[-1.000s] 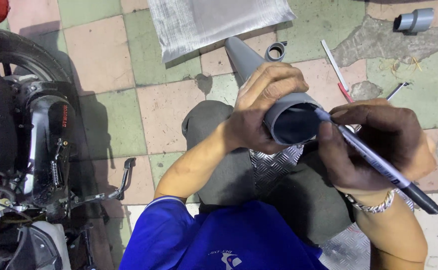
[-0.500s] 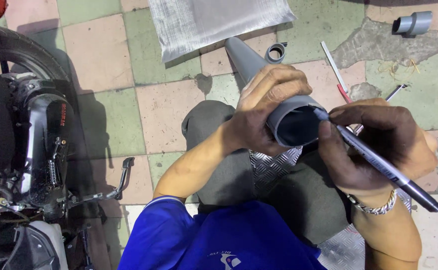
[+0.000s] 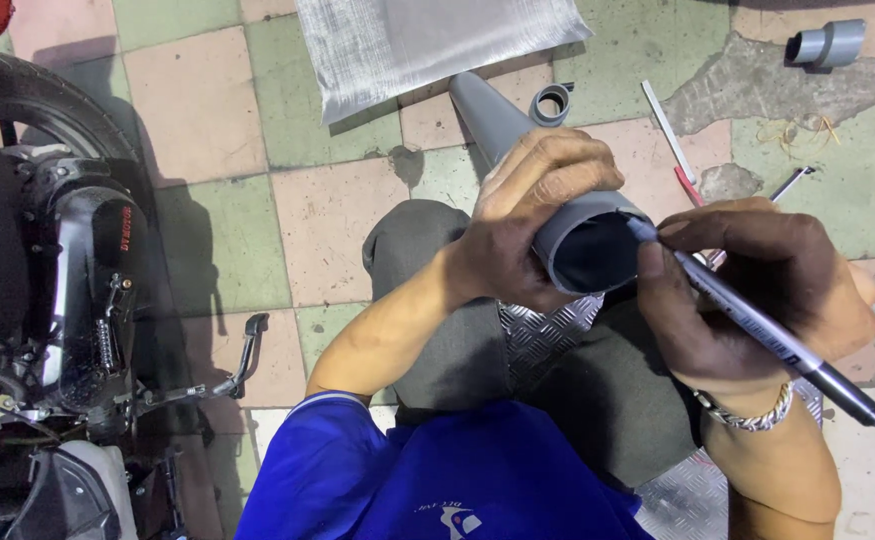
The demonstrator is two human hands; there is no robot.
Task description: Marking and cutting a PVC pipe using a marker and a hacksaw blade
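While the left hand (image 3: 527, 215) clamps the long grey plastic pipe (image 3: 517, 150) over the lap | right hand (image 3: 747, 290) pinches a black-capped marker pen (image 3: 757, 325), tip at the rim's 3 o'clock | step: marking the rim, judged | next: steady pipe, slow rotation

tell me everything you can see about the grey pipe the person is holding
The grey pipe looks like smooth plastic, round and hollow, its open end dark inside and facing the camera. It slants from the tiled floor near the mesh sheet up over the person's knees. The left hand wraps around it just behind the rim. The right hand holds a marker pen whose tip touches the rim.
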